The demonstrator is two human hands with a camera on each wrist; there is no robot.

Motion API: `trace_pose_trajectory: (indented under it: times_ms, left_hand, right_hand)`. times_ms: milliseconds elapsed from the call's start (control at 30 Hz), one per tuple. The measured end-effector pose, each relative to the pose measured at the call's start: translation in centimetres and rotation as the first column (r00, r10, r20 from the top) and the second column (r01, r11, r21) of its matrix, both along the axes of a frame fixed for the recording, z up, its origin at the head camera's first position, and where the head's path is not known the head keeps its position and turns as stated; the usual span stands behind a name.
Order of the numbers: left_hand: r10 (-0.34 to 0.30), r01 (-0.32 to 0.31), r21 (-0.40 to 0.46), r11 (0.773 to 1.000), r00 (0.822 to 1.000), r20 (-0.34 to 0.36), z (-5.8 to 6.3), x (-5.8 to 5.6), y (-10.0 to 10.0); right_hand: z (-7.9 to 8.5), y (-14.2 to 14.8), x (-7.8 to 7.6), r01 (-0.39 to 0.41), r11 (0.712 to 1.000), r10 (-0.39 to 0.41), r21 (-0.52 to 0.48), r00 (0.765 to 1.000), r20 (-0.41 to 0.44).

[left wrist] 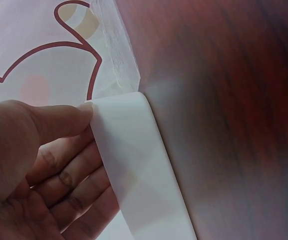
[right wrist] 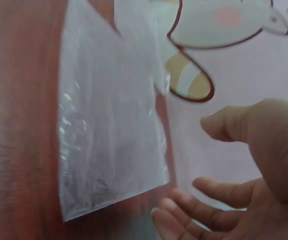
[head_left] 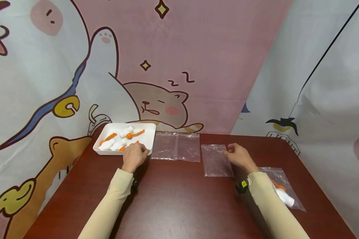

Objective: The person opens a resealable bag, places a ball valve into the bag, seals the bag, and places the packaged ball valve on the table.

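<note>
Fingers of your right hand (head_left: 240,157) are loosely spread, holding nothing; those of your left hand (head_left: 134,155) run out of sight behind a tray wall, so whether they grasp anything cannot be told. On your brown table (head_left: 173,205), the white tray (head_left: 150,134) sits at ten o'clock, near your left hand. Two flat clear bags (head_left: 164,146) lie at twelve, a filled bag (head_left: 291,189) at three, a single flat bag (head_left: 215,161) at two, beside your right hand. White lumps (head_left: 106,145) and slimmer orange pieces (head_left: 109,137) lie in the tray.
</note>
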State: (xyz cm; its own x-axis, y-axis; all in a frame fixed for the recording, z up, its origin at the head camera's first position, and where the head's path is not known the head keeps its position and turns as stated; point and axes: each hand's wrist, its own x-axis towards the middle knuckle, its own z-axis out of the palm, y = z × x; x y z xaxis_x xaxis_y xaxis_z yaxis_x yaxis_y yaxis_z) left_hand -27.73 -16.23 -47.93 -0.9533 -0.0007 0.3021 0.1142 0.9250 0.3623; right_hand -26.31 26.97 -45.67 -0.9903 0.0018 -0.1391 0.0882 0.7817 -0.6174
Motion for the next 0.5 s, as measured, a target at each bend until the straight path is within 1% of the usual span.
trace_pose_trajectory:
  times_ms: [67, 133, 300, 400, 500]
  left_hand:
    - [0.004, -0.004, 0.0, 1.0, 1.0, 0.004, -0.1, 0.1, 0.0]
    - [0.006, -0.006, 0.003, 1.0, 1.0, 0.01, -0.1, 0.2, 0.1]
    - [0.012, -0.012, 0.006, 1.0, 1.0, 0.02, -0.2, 0.1, 0.1]
    - [0.013, -0.013, 0.006, 1.0, 1.0, 0.014, -0.2, 0.1, 0.1]
    - [0.014, -0.014, 0.003, 1.0, 1.0, 0.013, -0.1, 0.0, 0.2]
  right_hand:
    - [-0.5, 0.2, -0.9, 0.033, 0.999, -0.033, -0.003, 0.999, 0.044]
    - [-1.0, 0.3, -1.8, 0.063, 0.998, -0.064, 0.004, 0.996, 0.066]
    - [-2.1, 0.1, -3.8, 0.137, 0.988, -0.141, 0.07, 0.989, 0.048]
    - [-2.3, -0.4, -4.4, 0.176, 0.977, -0.183, 0.124, 0.982, 0.052]
    - [-2.4, -0.9, -4.7, 0.218, 0.961, -0.229, 0.171, 0.972, 0.045]
